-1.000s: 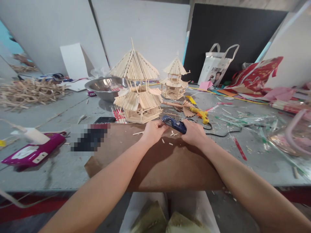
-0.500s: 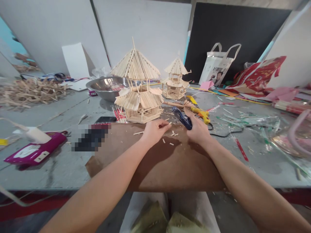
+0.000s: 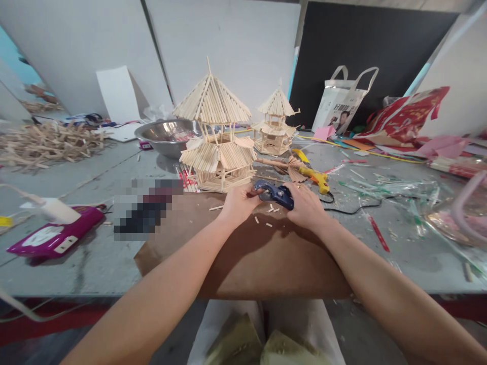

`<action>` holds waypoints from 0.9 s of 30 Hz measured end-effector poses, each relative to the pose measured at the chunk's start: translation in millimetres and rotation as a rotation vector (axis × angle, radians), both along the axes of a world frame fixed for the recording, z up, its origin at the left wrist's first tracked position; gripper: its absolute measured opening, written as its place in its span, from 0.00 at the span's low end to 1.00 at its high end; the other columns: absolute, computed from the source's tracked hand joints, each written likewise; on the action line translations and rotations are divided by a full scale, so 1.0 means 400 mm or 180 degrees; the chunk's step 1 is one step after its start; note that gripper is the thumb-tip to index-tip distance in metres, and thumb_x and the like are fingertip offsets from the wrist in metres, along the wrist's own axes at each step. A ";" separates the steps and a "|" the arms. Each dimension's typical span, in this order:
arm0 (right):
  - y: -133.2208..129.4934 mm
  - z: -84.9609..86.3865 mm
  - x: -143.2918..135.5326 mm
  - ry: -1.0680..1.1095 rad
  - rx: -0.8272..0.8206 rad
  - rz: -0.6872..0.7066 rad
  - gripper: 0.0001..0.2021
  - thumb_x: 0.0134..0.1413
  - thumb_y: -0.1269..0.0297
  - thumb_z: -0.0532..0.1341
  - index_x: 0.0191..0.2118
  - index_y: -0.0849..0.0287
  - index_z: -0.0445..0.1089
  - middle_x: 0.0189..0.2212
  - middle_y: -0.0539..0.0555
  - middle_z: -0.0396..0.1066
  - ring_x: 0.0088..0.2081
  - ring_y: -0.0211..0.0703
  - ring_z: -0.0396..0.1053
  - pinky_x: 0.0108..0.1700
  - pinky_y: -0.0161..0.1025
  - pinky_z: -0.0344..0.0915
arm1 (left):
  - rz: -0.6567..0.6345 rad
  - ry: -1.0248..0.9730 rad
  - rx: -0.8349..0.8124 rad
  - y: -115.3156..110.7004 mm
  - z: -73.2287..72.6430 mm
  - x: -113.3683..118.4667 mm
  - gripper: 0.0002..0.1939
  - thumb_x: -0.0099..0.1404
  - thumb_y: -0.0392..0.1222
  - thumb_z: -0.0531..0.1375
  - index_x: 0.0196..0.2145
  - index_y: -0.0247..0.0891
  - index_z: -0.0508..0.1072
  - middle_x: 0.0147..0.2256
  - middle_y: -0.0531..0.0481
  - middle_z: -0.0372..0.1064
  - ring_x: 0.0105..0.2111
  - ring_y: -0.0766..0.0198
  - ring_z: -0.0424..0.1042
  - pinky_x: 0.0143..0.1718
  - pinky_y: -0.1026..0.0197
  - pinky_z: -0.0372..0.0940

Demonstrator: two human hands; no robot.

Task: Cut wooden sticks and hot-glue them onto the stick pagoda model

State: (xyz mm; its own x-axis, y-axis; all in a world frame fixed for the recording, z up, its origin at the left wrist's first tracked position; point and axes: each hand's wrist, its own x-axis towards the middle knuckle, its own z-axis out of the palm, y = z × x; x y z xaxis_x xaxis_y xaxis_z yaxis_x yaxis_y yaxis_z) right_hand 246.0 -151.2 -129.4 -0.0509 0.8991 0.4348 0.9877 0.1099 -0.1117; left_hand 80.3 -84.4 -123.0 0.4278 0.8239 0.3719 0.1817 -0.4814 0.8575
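My left hand (image 3: 239, 204) pinches a thin wooden stick, now mostly hidden behind fingers and tool. Wrapped around a dark blue hand cutter (image 3: 280, 196) is my right hand (image 3: 307, 208); the cutter's front end meets my left fingertips. Short cut stick bits (image 3: 269, 225) lie below the cutter on a brown sheet (image 3: 266, 268). A longer stick (image 3: 216, 208) rests left of my left hand. Just beyond that hand stands a two-tiered pavilion model (image 3: 218, 154) made of sticks.
A smaller stick pavilion (image 3: 274, 126) stands behind. A yellow glue gun (image 3: 317, 178) with a black cord lies right of my right hand. A metal bowl (image 3: 160, 142), a stick pile (image 3: 49, 144), a purple power strip (image 3: 61, 230) and a white bag (image 3: 335, 109) surround the workspace.
My right hand has brought the cutter left and slightly down to my left fingertips. The left hand has shifted slightly left, and its stick has become hidden.
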 end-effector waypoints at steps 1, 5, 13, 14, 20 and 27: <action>0.000 -0.001 0.000 -0.0003 0.0012 0.0012 0.23 0.36 0.69 0.56 0.45 0.59 0.57 0.39 0.58 0.66 0.40 0.50 0.62 0.40 0.42 0.57 | -0.0015 0.0012 -0.0001 -0.001 0.003 0.000 0.08 0.48 0.41 0.59 0.22 0.31 0.71 0.20 0.52 0.66 0.22 0.68 0.64 0.24 0.66 0.57; 0.001 0.000 0.001 0.0012 0.0024 0.0037 0.23 0.35 0.69 0.57 0.44 0.59 0.58 0.39 0.58 0.66 0.40 0.50 0.63 0.39 0.42 0.57 | -0.0213 0.0000 -0.0007 -0.001 0.007 0.000 0.07 0.49 0.40 0.58 0.24 0.32 0.71 0.21 0.53 0.67 0.24 0.68 0.64 0.27 0.66 0.58; 0.001 0.003 0.000 -0.0046 0.0004 0.0028 0.21 0.37 0.67 0.57 0.43 0.58 0.59 0.38 0.57 0.67 0.39 0.50 0.63 0.38 0.41 0.57 | -0.0256 -0.0027 -0.0047 -0.001 0.006 0.001 0.07 0.49 0.40 0.59 0.25 0.33 0.72 0.23 0.53 0.69 0.26 0.66 0.66 0.29 0.65 0.60; 0.001 0.003 0.000 -0.0048 -0.0004 0.0024 0.21 0.37 0.67 0.57 0.43 0.58 0.59 0.37 0.57 0.67 0.38 0.50 0.63 0.38 0.41 0.57 | -0.0279 -0.0027 -0.0034 0.000 0.006 0.000 0.07 0.49 0.39 0.59 0.26 0.33 0.72 0.24 0.53 0.69 0.26 0.66 0.66 0.30 0.65 0.60; -0.001 0.004 0.001 -0.0093 -0.0041 -0.0009 0.21 0.35 0.68 0.57 0.43 0.58 0.59 0.37 0.57 0.67 0.38 0.49 0.63 0.38 0.41 0.57 | -0.0310 0.0098 -0.0051 0.006 0.002 -0.003 0.08 0.48 0.39 0.59 0.27 0.34 0.73 0.23 0.53 0.69 0.26 0.66 0.66 0.29 0.65 0.60; -0.001 0.004 0.002 -0.0138 0.0005 -0.0009 0.20 0.36 0.67 0.57 0.42 0.58 0.59 0.36 0.56 0.67 0.37 0.49 0.63 0.37 0.40 0.56 | -0.0275 0.0164 -0.0133 0.005 0.002 -0.005 0.07 0.48 0.38 0.58 0.27 0.33 0.73 0.22 0.54 0.68 0.24 0.68 0.65 0.28 0.65 0.60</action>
State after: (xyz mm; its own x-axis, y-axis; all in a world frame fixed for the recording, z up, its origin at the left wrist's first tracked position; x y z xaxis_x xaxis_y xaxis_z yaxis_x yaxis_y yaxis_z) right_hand 246.9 -151.4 -127.8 -0.0672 0.8986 0.4335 0.9919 0.1073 -0.0687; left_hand 78.4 -82.3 -122.0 0.5156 0.7973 0.3137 0.1854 -0.4613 0.8677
